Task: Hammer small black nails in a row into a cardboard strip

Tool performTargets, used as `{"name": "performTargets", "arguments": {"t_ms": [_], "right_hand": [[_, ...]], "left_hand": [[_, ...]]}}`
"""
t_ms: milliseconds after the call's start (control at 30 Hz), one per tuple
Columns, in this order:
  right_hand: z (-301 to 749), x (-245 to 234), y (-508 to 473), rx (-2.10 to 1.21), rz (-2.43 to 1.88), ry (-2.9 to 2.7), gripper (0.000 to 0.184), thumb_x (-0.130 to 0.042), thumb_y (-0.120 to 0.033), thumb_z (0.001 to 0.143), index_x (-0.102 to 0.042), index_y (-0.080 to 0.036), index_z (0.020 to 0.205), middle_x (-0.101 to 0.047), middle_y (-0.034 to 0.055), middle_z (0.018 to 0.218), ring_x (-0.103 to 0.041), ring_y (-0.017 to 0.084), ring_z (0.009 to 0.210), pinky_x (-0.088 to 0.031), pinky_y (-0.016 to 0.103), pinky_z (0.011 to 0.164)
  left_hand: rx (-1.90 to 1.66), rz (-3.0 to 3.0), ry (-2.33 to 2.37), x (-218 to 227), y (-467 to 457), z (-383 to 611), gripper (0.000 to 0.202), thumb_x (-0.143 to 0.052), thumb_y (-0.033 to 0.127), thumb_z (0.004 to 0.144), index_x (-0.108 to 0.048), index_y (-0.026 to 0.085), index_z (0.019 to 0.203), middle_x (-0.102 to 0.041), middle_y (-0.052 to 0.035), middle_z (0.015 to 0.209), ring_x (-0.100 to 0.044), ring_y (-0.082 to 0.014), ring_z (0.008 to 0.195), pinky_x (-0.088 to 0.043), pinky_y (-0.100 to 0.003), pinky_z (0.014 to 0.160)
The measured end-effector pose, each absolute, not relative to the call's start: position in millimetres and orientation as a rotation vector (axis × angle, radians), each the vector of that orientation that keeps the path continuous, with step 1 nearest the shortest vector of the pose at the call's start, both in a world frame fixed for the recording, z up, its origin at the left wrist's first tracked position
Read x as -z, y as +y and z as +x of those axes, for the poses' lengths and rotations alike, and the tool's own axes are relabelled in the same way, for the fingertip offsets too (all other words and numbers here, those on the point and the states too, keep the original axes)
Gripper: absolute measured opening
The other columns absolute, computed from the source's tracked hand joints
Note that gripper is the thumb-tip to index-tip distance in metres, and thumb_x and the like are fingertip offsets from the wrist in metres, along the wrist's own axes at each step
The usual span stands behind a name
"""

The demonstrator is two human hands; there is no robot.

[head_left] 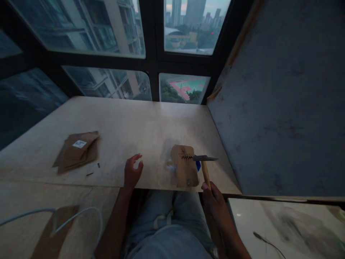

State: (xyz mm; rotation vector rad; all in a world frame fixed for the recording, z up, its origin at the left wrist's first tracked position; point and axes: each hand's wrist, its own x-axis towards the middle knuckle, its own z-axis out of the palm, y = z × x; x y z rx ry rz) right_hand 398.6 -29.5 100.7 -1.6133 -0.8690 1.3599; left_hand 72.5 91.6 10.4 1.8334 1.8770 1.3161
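My right hand is closed round the wooden handle of a hammer. The hammer's dark metal head lies level at the right edge of a brown board, which rests on the table. A zigzag row of dark screws or nails runs across the upper part of this board, next to the hammer head. Something blue shows between the board and the handle. My left hand hovers over or rests on the table to the left, fingers curved and apart, holding nothing.
A stack of brown cardboard pieces with a white label lies at the left. Two small dark screws or nails lie beside it. A pale cable loops at the lower left. Windows border the table's far side, and a grey wall panel stands at the right.
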Motion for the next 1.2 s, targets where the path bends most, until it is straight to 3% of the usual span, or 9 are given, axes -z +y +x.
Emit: {"name": "performTargets", "arguments": {"t_ms": [300,567,833,1033,1200], "right_hand": [[385.5,-103.2,-38.1,-1.385,-1.703,-0.692,0.05,-0.066,-0.071,0.074,-0.052,-0.024,0.083,-0.032,-0.0097,0.055,-0.027,0.008,0.045,-0.02,0.02,0.04],[373.7,-106.8,-34.3,-1.393,-1.711,-0.677,0.054,-0.068,-0.072,0.072,-0.058,-0.024,0.096,-0.03,-0.0092,0.058,-0.029,0.01,0.047,-0.022,0.02,0.041],[371.4,-108.8,-39.2,-1.446,-1.692,-0.629,0.052,-0.068,-0.073,0.072,-0.055,-0.025,0.087,-0.031,-0.0091,0.058,-0.026,0.009,0.046,-0.019,0.02,0.04],[371.8,-111.7,-40.2,-1.399,-1.729,-0.616,0.055,-0.07,-0.075,0.069,-0.056,-0.025,0.087,-0.034,-0.0085,0.058,-0.033,0.009,0.049,-0.027,0.018,0.043],[371.2,-112.4,-40.4,-1.351,-1.75,-0.635,0.053,-0.069,-0.074,0.071,-0.053,-0.024,0.082,-0.034,-0.0087,0.057,-0.029,0.008,0.045,-0.022,0.019,0.04]], "left_hand": [[-1.04,1.181,2.663,-12.0,47.0,-84.6,0.036,-0.053,0.026,0.08,-0.056,0.015,0.114,-0.071,-0.0152,0.115,-0.066,-0.0264,0.107,-0.051,-0.04,0.094],[-0.886,1.226,2.66,-11.0,67.5,-97.1,0.04,-0.064,0.033,0.081,-0.058,0.016,0.116,-0.075,-0.0115,0.102,-0.069,-0.0263,0.093,-0.051,-0.038,0.085],[-0.784,1.306,2.637,-8.0,81.8,-93.8,0.027,-0.057,0.019,0.083,-0.064,0.018,0.109,-0.073,-0.0126,0.096,-0.066,-0.0299,0.099,-0.048,-0.04,0.085],[-0.899,1.35,2.488,-10.4,83.9,-97.9,0.022,-0.057,0.012,0.077,-0.067,0.019,0.096,-0.07,-0.0103,0.086,-0.065,-0.0303,0.097,-0.048,-0.042,0.088],[-1.119,1.291,2.3,-13.2,86.6,-69.2,0.034,-0.055,0.018,0.08,-0.059,0.017,0.114,-0.068,-0.0053,0.086,-0.068,-0.0221,0.086,-0.053,-0.037,0.082]]}}
